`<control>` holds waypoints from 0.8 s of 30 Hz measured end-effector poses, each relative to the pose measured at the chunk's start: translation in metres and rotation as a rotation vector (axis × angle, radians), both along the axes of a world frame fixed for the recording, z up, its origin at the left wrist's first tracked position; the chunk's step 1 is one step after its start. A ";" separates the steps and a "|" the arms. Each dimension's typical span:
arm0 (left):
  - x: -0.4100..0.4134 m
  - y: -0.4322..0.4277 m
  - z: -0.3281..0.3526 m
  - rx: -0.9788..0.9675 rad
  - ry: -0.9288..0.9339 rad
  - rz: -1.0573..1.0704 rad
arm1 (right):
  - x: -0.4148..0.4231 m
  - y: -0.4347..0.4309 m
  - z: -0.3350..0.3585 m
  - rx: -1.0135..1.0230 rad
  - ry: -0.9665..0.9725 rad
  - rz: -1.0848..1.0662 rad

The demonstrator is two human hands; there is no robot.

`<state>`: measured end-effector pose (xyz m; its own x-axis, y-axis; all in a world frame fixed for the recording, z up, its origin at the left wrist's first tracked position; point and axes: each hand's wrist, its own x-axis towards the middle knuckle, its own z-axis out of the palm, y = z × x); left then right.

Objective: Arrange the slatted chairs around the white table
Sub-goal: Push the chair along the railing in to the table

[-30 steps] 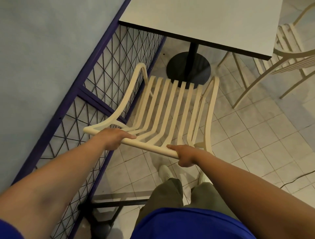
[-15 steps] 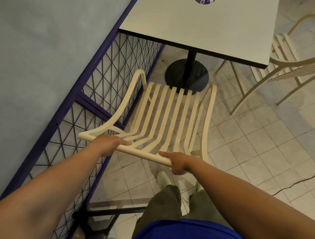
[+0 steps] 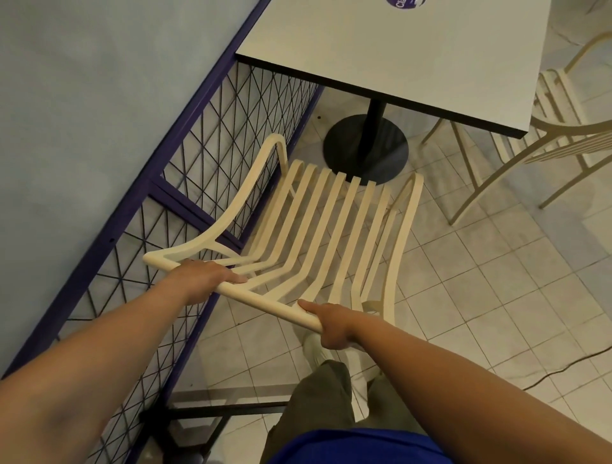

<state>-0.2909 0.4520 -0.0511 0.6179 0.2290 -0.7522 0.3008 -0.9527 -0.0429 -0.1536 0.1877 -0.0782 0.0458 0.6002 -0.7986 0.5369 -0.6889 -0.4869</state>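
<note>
Purple sticker on white table, lettering cut off

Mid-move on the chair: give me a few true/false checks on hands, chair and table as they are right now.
The left hand and right hand both hold the top rail of the slatted chair. True.
The chair's seat is tucked under the white table. False: the whole seat shows short of the tabletop edge.
A second slatted chair stands at the table's right. True.
The table stands on four legs. False: one black post on a round base.
</note>
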 end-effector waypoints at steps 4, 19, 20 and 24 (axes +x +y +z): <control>0.001 -0.007 0.002 -0.003 0.013 -0.012 | 0.001 -0.005 -0.002 -0.010 0.001 0.002; 0.010 -0.008 0.007 -0.205 0.143 0.106 | 0.021 -0.004 -0.005 -0.046 0.094 0.015; 0.010 -0.010 0.009 -0.227 0.133 0.122 | 0.022 -0.004 -0.005 -0.043 0.096 0.023; 0.013 -0.014 0.013 -0.273 0.070 0.206 | 0.025 -0.002 0.000 0.009 0.084 -0.027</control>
